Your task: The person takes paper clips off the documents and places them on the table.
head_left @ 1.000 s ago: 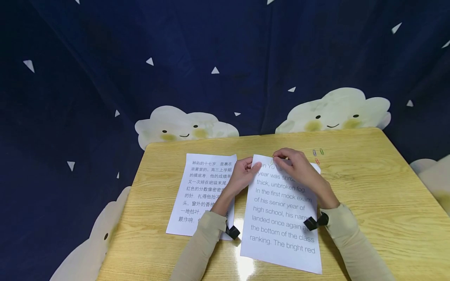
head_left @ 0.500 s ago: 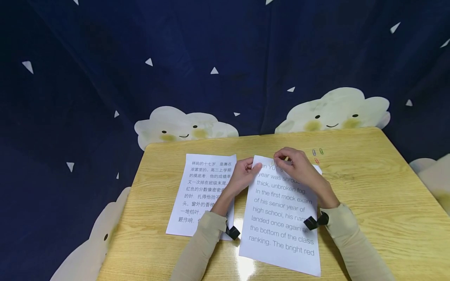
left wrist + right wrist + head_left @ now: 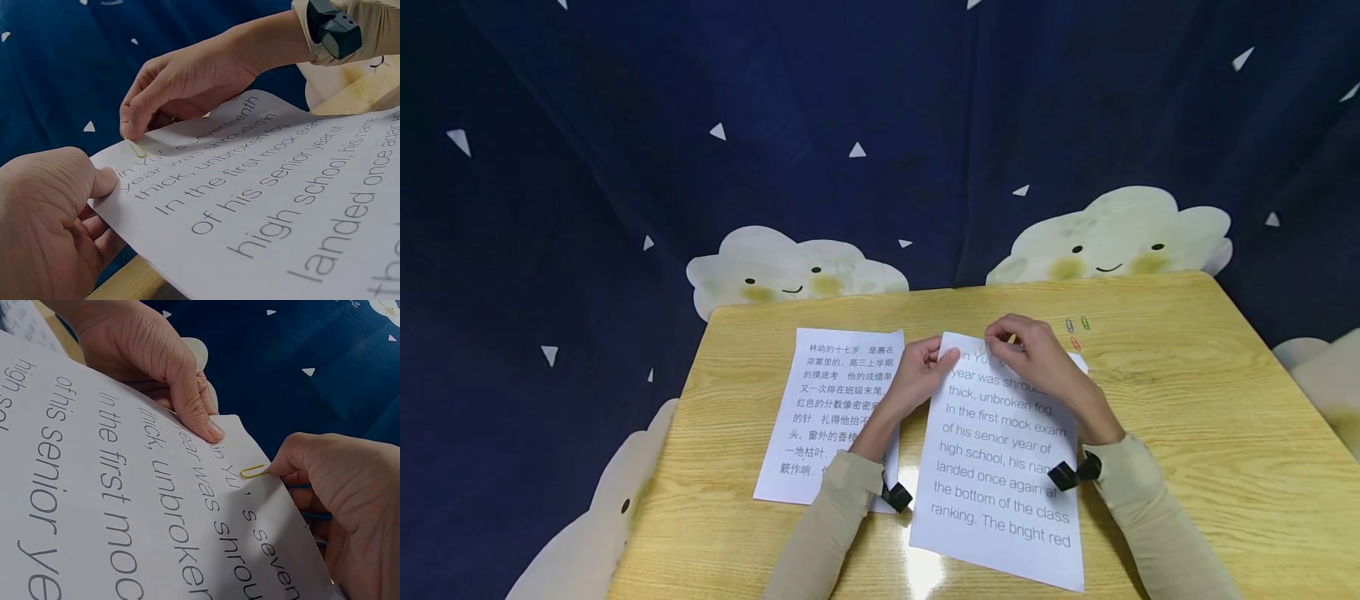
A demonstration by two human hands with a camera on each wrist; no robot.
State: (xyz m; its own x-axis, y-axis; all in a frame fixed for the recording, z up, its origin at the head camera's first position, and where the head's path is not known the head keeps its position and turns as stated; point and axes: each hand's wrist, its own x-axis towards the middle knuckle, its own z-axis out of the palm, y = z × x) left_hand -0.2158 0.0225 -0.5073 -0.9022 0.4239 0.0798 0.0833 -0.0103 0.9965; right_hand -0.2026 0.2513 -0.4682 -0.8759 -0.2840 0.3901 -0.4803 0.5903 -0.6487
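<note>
A white sheet with large English print (image 3: 992, 467) is held up off the table at its top end. My left hand (image 3: 920, 371) pinches its top left corner, thumb on the printed face and fingers behind. At the top edge sits a yellow paper clip (image 3: 253, 471), its looped end lying over the print near the first line. The right hand (image 3: 1033, 354) pinches the clip's outer end between thumb and finger at the paper's edge. How far the clip reaches behind the sheet is hidden.
A second sheet with Chinese print (image 3: 827, 408) lies on the wooden table (image 3: 1195, 400) to the left, partly under my left forearm. Beyond the right hand lie a purple paper clip (image 3: 1070, 326), a green one (image 3: 1085, 323) and a red one (image 3: 1076, 343). A dark blue curtain (image 3: 820, 100) hangs behind.
The sheet's bottom end has shifted slightly down and left since a second ago. Both hands keep nearly the same place and the same hold.
</note>
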